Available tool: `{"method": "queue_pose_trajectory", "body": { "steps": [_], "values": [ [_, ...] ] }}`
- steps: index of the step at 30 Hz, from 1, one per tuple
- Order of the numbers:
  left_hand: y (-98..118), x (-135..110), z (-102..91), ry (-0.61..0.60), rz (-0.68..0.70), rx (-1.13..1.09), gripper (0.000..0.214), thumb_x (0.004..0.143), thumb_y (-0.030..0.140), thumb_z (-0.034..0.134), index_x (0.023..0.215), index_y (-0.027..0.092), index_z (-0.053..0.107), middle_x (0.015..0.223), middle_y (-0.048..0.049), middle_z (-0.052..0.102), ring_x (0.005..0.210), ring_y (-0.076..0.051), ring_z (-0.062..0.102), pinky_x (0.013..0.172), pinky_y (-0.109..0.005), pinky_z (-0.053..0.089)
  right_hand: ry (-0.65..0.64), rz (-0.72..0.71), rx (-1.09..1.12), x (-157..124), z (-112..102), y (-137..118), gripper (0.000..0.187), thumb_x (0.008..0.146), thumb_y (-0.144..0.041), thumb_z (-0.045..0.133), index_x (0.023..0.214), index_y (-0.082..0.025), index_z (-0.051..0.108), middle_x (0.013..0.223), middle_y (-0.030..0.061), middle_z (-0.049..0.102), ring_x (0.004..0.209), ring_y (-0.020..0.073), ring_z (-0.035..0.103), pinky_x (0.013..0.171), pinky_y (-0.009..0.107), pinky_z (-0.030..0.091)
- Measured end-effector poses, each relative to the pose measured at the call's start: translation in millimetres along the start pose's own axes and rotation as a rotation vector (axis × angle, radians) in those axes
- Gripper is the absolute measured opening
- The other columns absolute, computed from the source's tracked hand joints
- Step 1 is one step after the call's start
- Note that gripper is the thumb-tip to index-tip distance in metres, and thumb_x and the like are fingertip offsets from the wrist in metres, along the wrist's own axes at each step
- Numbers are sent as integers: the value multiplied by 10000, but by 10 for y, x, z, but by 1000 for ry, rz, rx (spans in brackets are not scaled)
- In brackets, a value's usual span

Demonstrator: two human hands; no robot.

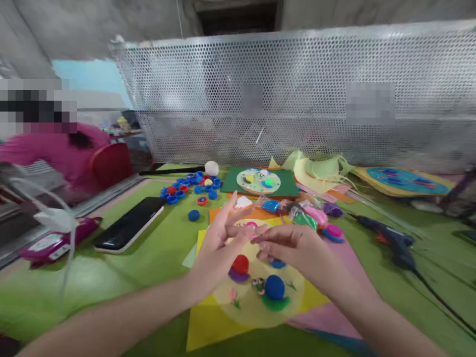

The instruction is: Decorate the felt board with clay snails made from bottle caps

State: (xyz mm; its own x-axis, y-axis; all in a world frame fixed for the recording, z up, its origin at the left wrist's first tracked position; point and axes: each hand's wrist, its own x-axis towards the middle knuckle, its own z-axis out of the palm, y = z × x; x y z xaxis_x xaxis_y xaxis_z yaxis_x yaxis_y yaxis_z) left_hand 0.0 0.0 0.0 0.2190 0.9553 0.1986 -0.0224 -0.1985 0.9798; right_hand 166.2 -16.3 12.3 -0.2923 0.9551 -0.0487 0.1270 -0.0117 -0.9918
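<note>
Perforated metal panelling (pixel 297 99) stands at twelve o'clock behind a green tabletop (pixel 141 282), where a phone (pixel 128 225) lies near ten o'clock and a glue gun (pixel 390 243) near three from a pale yellow disc (pixel 256 312). Over that disc's twelve o'clock side, the right hand (pixel 297 245), its forearm entering from four o'clock, pinches a tiny green piece (pixel 258 232) between thumb and fingertips. Left hand (pixel 219 248), from eight o'clock, meets it with thumb and forefinger; whether they grip, I cannot tell.

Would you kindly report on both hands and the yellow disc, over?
Left hand and right hand close together at tiny greenish item, grip unclear. Yellow disc below, bearing red and blue caps. Glue gun right, clear of hands.
</note>
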Motion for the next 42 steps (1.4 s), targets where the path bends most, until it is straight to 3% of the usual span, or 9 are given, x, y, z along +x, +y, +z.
{"method": "queue_pose_trajectory", "body": {
  "steps": [4, 7, 10, 16, 20, 24, 29, 36, 42],
  "values": [
    [-3, -23, -5, -16, 47, 25, 721, 870, 363, 548, 1446, 254, 130, 1156, -53, 654, 1289, -208, 410, 969, -359, 446, -11, -19, -6, 50, -30, -4, 168, 713, -354, 658, 787, -211, 710, 678, -2, 691, 588, 80, 555, 583, 205, 447],
    [-23, -15, -15, -11, 31, 30, 645, 885, 371, 513, 1432, 316, 175, 1302, -51, 549, 1062, -228, 612, 950, -416, 460, 4, -44, -35, 62, -34, -5, 167, 742, -361, 635, 747, -210, 708, 658, -1, 685, 569, 77, 535, 567, 208, 437],
    [-30, -7, -19, -12, 25, 46, 608, 893, 372, 494, 1425, 328, 203, 1322, -52, 532, 946, -221, 659, 941, -447, 465, 33, -46, -55, 65, -31, 0, 191, 764, -362, 614, 710, -199, 697, 639, 6, 676, 560, 85, 532, 544, 219, 425],
    [14, -24, 0, -49, 58, -22, 562, 901, 312, 483, 1410, 329, 244, 1323, -30, 533, 1009, -224, 648, 926, -416, 501, 40, -40, -32, 59, -25, -16, 171, 762, -346, 616, 714, -199, 688, 622, -8, 664, 564, 78, 536, 543, 204, 423],
    [2, -2, -21, -63, 99, 4, 621, 904, 308, 492, 1428, 331, 160, 1306, -27, 550, 1143, -226, 568, 975, -422, 468, 51, -47, -23, 29, -22, -43, 159, 741, -331, 623, 690, -191, 678, 619, -8, 660, 555, 74, 529, 544, 198, 432],
    [-53, 72, -93, -21, 359, 246, 782, 859, 248, 587, 1448, 279, 72, 1115, -32, 675, 1285, -207, 415, 1084, -467, 320, 40, -52, -35, 16, -29, -61, 152, 735, -316, 616, 668, -191, 671, 611, -11, 659, 554, 73, 531, 555, 197, 441],
    [-78, 130, -171, -2, 765, 532, 896, 797, 138, 655, 1447, 285, 57, 962, -11, 725, 1185, -247, 507, 1047, -545, 284, 20, -71, -49, 32, -32, -55, 157, 741, -322, 616, 677, -190, 670, 624, -8, 664, 560, 76, 537, 559, 201, 445],
    [-13, 119, -172, -5, 891, 688, 900, 783, 95, 662, 1447, 264, 78, 812, 44, 740, 1033, -233, 602, 987, -454, 303, -18, -100, -65, 43, -44, -21, 144, 749, -319, 620, 695, -197, 674, 618, -17, 658, 544, 68, 520, 538, 190, 434],
    [0, 129, -184, 21, 931, 744, 878, 778, 106, 676, 1438, 263, 117, 750, 64, 739, 990, -255, 621, 938, -458, 299, -32, -101, -48, 55, -53, 17, 181, 749, -358, 623, 703, -189, 669, 634, -2, 664, 559, 77, 534, 556, 204, 443]
  ]
}}
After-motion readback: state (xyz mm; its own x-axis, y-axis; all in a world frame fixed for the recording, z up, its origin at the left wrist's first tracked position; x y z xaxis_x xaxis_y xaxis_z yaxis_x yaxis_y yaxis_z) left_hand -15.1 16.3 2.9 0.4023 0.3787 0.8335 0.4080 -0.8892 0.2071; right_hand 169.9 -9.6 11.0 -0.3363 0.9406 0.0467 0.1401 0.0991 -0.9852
